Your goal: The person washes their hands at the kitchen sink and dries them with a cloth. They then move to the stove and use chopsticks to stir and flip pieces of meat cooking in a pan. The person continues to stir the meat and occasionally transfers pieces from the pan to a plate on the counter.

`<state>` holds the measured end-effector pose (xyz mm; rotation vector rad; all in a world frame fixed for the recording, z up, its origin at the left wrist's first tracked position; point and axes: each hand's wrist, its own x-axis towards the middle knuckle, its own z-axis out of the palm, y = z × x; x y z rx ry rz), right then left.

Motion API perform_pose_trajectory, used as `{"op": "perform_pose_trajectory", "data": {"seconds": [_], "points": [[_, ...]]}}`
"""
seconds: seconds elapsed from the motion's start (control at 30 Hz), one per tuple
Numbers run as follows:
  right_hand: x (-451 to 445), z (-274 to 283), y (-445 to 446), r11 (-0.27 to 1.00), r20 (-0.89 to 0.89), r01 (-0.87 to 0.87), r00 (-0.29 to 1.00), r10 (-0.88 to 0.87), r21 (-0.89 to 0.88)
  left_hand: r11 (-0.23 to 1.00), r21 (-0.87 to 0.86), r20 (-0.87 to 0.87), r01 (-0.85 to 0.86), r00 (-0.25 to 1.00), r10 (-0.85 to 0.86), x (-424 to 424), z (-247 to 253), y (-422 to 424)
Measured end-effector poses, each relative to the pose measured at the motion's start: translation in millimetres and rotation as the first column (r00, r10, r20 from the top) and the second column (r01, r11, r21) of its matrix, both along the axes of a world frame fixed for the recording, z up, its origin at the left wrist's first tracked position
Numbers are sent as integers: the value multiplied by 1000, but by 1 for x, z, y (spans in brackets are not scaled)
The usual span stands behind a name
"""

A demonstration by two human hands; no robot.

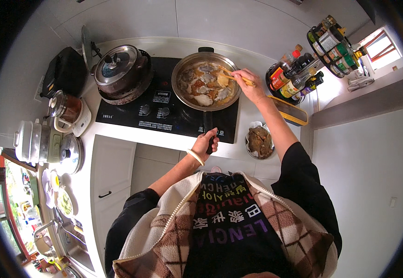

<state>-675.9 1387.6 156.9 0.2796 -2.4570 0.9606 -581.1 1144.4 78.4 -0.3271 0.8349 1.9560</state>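
My left hand is closed around the black handle of a frying pan, which sits on the right side of a black cooktop. Between the fingers of my right hand is a pair of chopsticks, their tips inside the pan, at a pale yellowish piece of food. Several greyish and whitish pieces lie in the pan in a bubbling, orange-brown liquid. Below my right forearm, a round bowl lined with white paper holds browned pieces of food at the counter's front edge.
A lidded dark pot rests in a wide pan on the cooktop's left. Bottles in a rack and a tiered spice rack stand at right, near a yellow-edged box. A glass kettle, steamer and lid line the left counter.
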Motion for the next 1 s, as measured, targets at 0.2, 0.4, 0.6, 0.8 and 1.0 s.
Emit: {"op": "perform_pose_trajectory", "data": {"seconds": [0.2,0.4,0.6,0.8,1.0], "points": [[-25,-18,1,999,-5,-22,1000,22,-42,1000,-15,-2,7,1000,-7,1,8,-2],[-38,-33,7,978,99,16,995,4,-207,1000,-20,-17,7,1000,-7,3,13,-2],[-42,-41,2,972,-4,31,999,-32,-235,999,-34,-23,5,1000,-6,1,11,-1],[-49,-34,-5,960,-56,62,995,-80,-272,999,-49,-33,2,999,-4,1,13,-2],[-72,-34,-5,940,33,35,999,-25,-339,999,-54,-21,2,1000,-3,1,15,-2]]}}
